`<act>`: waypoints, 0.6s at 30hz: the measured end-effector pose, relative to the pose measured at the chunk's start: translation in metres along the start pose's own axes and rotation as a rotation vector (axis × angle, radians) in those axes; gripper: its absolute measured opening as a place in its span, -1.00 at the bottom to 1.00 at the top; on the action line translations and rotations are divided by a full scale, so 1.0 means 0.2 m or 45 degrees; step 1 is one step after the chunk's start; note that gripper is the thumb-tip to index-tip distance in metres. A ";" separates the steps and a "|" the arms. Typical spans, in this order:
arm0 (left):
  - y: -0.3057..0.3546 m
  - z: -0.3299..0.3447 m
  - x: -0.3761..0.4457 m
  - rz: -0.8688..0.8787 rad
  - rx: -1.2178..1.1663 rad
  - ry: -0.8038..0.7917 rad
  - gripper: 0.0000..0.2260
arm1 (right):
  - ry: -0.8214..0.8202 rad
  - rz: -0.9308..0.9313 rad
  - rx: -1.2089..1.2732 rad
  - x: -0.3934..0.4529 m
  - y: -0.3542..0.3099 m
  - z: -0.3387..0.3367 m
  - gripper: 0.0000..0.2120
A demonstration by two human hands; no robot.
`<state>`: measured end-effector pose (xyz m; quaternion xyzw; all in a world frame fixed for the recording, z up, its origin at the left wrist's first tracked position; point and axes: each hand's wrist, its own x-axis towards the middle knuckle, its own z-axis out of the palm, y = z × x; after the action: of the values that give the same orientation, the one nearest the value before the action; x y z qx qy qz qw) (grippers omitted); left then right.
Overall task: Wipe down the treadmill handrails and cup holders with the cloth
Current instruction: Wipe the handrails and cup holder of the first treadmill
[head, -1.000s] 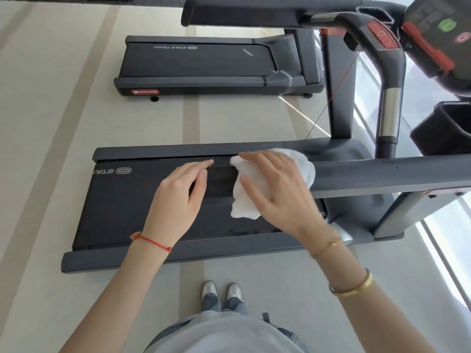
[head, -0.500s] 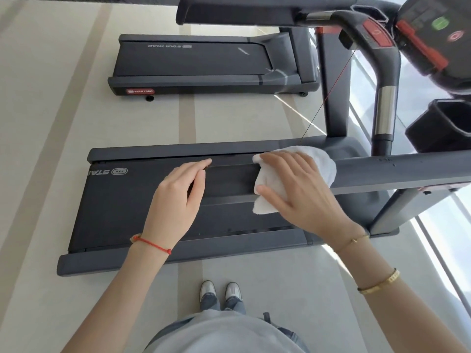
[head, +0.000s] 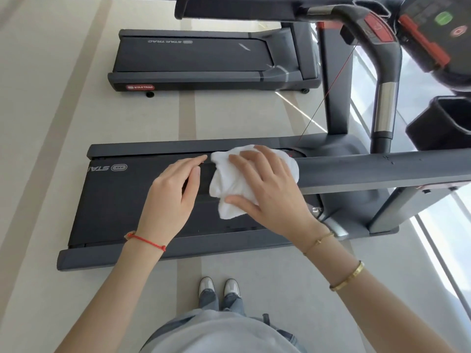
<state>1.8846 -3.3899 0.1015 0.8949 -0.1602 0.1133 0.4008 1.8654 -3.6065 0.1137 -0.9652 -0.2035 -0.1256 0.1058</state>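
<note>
The person stood beside a grey treadmill [head: 178,248] and looked down at it. A long grey handrail [head: 382,171] ran across in front of them, above the black belt [head: 122,200].

The right hand [head: 270,192] lay on a white cloth [head: 229,184] at the near end of the handrail. The fingers were spread and a bit bent over the cloth, and the thumb was tucked against its lower edge, so the hand held the cloth down on the rail. The cloth was bunched up, and part of it hung below the hand.

The left hand [head: 173,197] sat just beside the cloth, on the very end of the handrail. Its fingers were nearly straight and close together, and it held nothing. The fingertips almost reached the cloth.

The left wrist had a thin red string [head: 146,240] on it. The right arm wore two gold bracelets [head: 348,276].

A black cup holder [head: 441,123] sat at the far right side, under the console [head: 438,24]. A curved handle with a shiny silver part [head: 384,108] stood next to it.

A second treadmill [head: 204,59] stood farther away on the pale floor [head: 51,123]. The person's two shoes [head: 219,287] stood close together on the floor beside the near treadmill.
</note>
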 end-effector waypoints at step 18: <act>-0.03 -0.03 -0.04 -0.063 -0.037 -0.038 -0.68 | 0.095 0.299 0.044 0.03 0.08 -0.11 -0.57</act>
<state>1.8793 -3.3793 0.0986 0.8943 -0.1457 0.0879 0.4139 1.8726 -3.6233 0.1336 -0.9751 -0.0872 -0.1446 0.1439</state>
